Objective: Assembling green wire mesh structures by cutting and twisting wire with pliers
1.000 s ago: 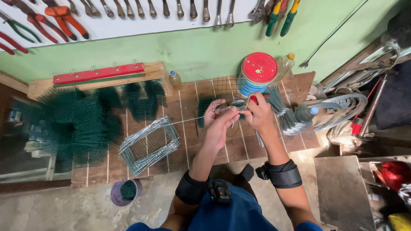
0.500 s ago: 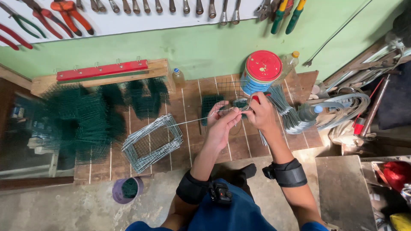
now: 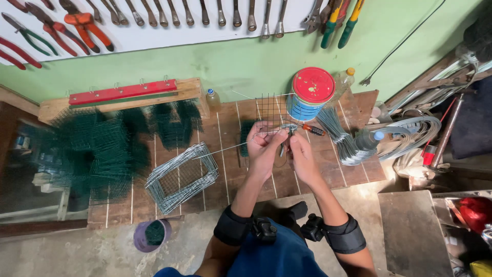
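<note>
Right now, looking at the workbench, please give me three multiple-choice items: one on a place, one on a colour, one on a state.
1. Where does the round tin stand?
A. On the floor by the purple cup
B. At the back of the bench, by the green wall
C. On the red rail

2. What colour is the tin's lid?
A. Red
B. Yellow
C. White

3. What are the hands doing?
A. Resting flat on the bench
B. Both pinching thin wire close together above the bench
C. Reaching for the wall tools

Answers:
1. B, it sits on the wooden bench next to the wall.
2. A, the top is red with pale marks.
3. B, the left hand and right hand meet at the wire.
</note>
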